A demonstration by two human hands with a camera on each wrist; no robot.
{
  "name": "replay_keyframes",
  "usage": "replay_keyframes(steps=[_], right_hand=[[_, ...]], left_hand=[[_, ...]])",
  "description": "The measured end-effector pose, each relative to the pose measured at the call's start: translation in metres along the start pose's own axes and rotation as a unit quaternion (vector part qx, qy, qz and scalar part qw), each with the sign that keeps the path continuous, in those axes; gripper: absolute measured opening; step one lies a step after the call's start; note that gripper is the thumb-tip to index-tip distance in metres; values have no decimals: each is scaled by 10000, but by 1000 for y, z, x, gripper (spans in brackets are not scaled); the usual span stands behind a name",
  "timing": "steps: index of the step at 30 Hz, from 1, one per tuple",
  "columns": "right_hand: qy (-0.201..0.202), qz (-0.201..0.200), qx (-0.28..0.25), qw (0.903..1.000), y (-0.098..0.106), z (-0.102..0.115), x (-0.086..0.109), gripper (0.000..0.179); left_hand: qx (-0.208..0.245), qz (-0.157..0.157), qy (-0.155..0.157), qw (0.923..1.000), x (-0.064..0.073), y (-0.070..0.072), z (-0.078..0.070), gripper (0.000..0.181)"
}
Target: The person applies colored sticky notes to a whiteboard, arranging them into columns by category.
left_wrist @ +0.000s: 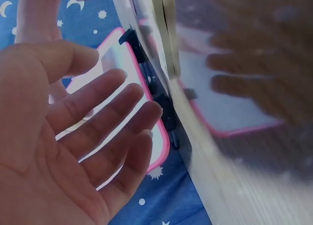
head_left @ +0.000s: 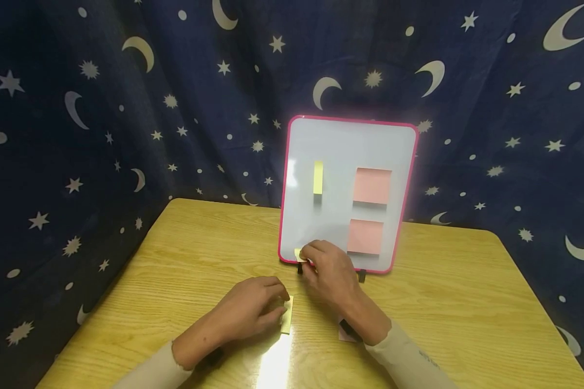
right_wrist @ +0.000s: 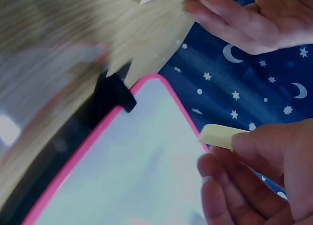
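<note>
My right hand [head_left: 330, 270] pinches a small yellow sticky note [right_wrist: 218, 135] between thumb and fingers, at the lower left corner of a pink-framed whiteboard [head_left: 338, 146]. The right wrist view has the note in front of that corner; whether it touches the board I cannot tell. Beside a yellow sticky note pad [head_left: 287, 316] on the table is my left hand [head_left: 248, 309], its fingers loosely bent and apart in the left wrist view, holding nothing. On the board hang a narrow yellow note [head_left: 318, 177] and two pink notes, an upper one [head_left: 372, 185] and a lower one [head_left: 365, 236].
The whiteboard stands on black feet [head_left: 362, 276] on a wooden table [head_left: 214, 232]. Partly behind my right wrist lies a pink pad [head_left: 346, 334] with something dark over it. A dark blue curtain [head_left: 199, 102] with moons and stars hangs behind and to the left.
</note>
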State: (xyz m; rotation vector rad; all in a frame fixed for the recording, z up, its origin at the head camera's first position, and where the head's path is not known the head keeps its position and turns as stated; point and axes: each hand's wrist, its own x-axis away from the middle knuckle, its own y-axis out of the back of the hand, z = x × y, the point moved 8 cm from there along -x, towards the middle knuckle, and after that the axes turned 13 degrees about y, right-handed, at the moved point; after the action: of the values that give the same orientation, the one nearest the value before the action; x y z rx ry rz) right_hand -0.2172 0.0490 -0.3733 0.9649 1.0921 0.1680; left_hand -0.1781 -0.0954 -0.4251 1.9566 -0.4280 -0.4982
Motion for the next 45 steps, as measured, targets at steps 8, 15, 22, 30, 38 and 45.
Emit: replay_keyframes(steps=[8, 15, 22, 30, 38, 45], right_hand=[[756, -593, 417, 9945, 6, 4, -2, 19], [1052, -786, 877, 9875, 8, 5, -2, 21], [1184, -1014, 1190, 9806, 13, 3, -4, 13], [1215, -1251, 1412, 9745, 14, -4, -7, 14], [1284, -1591, 1554, 9665, 17, -9, -8, 15], [1348, -1867, 1650, 9590, 15, -15, -8, 14]], left_hand=[[166, -383, 438, 9982, -14, 13, 12, 14], [726, -593, 711, 9931, -25, 21, 25, 14], [1158, -913, 1236, 9813, -37, 25, 43, 8], [1309, -1184, 1579, 9716, -45, 31, 57, 6], [1500, -1429, 1832, 9610, -54, 36, 67, 12], [1918, -1439, 1939, 9513, -67, 35, 77, 24]])
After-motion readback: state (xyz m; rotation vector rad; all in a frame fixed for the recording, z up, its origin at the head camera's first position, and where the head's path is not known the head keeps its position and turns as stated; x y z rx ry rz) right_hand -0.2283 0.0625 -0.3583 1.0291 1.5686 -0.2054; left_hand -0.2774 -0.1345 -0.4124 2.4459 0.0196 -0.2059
